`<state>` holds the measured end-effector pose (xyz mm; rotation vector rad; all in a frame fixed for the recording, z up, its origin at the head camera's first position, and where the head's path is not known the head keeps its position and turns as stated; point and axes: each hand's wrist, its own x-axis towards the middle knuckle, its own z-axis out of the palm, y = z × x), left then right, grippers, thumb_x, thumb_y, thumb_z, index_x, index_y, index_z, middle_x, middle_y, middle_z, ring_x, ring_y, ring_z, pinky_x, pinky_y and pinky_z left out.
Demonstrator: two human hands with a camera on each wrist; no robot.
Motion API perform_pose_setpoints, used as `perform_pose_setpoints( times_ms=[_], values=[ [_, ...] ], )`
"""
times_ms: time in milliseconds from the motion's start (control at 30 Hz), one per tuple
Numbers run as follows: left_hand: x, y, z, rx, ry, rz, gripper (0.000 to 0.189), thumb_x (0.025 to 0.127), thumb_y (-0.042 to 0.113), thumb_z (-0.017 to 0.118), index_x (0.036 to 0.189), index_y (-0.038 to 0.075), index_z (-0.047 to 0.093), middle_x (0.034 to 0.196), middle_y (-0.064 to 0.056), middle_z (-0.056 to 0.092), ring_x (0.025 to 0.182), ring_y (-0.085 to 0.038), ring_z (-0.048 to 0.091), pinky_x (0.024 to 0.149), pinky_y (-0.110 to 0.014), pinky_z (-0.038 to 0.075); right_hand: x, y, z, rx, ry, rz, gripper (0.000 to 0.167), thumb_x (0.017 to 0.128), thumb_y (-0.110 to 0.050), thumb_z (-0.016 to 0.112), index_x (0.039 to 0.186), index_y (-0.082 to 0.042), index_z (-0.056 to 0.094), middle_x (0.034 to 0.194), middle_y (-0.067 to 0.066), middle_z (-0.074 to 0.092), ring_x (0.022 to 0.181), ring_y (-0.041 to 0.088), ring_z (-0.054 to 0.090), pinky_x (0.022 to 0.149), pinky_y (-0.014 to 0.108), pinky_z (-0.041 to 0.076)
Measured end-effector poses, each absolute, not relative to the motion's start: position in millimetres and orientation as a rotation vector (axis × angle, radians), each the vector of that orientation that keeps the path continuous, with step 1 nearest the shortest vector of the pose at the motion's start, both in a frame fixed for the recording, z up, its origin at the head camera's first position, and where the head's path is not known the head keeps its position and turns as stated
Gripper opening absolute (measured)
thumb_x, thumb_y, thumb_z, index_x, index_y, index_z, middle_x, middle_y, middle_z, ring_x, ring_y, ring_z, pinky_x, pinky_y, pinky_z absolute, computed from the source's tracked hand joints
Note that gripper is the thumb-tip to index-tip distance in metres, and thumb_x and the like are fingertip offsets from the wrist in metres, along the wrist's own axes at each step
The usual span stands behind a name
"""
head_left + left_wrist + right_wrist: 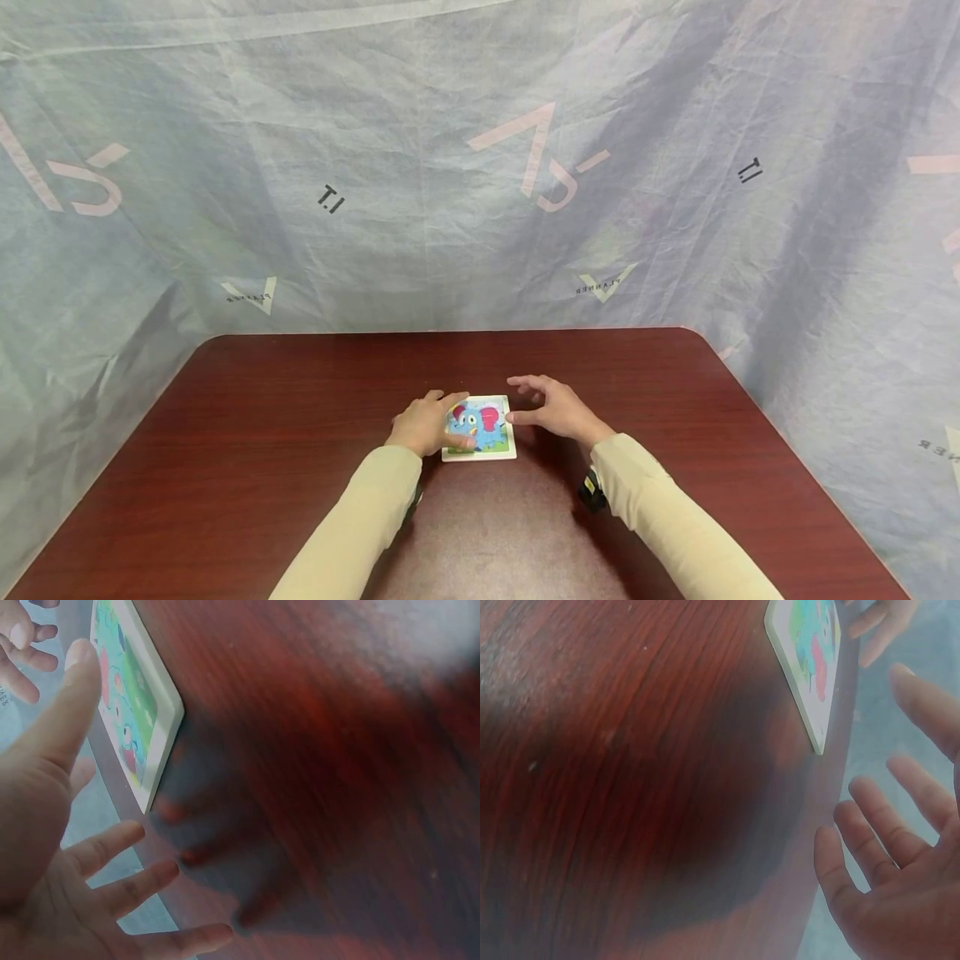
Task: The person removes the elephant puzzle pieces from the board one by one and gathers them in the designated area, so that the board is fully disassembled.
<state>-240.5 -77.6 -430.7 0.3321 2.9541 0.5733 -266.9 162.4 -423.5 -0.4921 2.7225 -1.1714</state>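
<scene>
A small square picture puzzle [482, 427] with a white border lies flat on the table; it shows a blue elephant with a pink ear. My left hand [424, 425] hovers at its left side, fingers spread, thumb reaching over the lower left of the picture. In the left wrist view the left fingers [124, 889] stand apart from the puzzle's edge [166, 727] and hold nothing. At the right side is my right hand [557, 409], its thumb by the puzzle's right edge and its fingers loosely extended. The right wrist view shows that hand's fingers [874, 840] holding nothing.
The dark red wooden table [300, 400] has rounded far corners. A grey printed cloth [420, 167] hangs behind it and along both sides. A black device [592, 491] is strapped at the right wrist.
</scene>
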Motion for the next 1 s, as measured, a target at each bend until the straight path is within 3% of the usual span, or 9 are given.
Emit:
perform_pose_setpoints(
  times_ms=[367,667,1000],
  values=[
    [-236.2,-73.8,-424.9,0.301,2.933,0.523,0.082,0.076,0.045,0.089,0.148,0.021,0.055,0.144,-0.021,0.052,0.127,-0.044,0.053,0.088,-0.071,0.049,-267.4,159.1,-424.8,-0.517,2.698,-1.131,0.058,0.084,-0.019,0.086,0.137,-0.007,0.063,0.121,0.015,0.064,0.103,0.030,0.056,0.088,0.044,0.050],
    [-238.7,-71.3,-425.1,0.251,2.920,0.499,0.084,0.075,0.044,0.090,0.148,0.022,0.055,0.143,-0.019,0.052,0.126,-0.044,0.052,0.085,-0.078,0.046,-268.9,158.4,-426.8,-0.497,2.665,-1.094,0.057,0.087,-0.020,0.084,0.138,-0.008,0.063,0.128,0.015,0.063,0.114,0.034,0.058,0.097,0.048,0.050],
    [-236.5,-70.4,-421.8,0.237,2.915,0.487,0.083,0.076,0.040,0.090,0.148,0.022,0.055,0.145,-0.019,0.049,0.128,-0.044,0.049,0.084,-0.079,0.045,-273.7,155.2,-430.0,-0.525,2.710,-1.046,0.050,0.088,-0.015,0.082,0.135,-0.006,0.065,0.122,0.015,0.065,0.110,0.032,0.059,0.094,0.046,0.051]
  ],
)
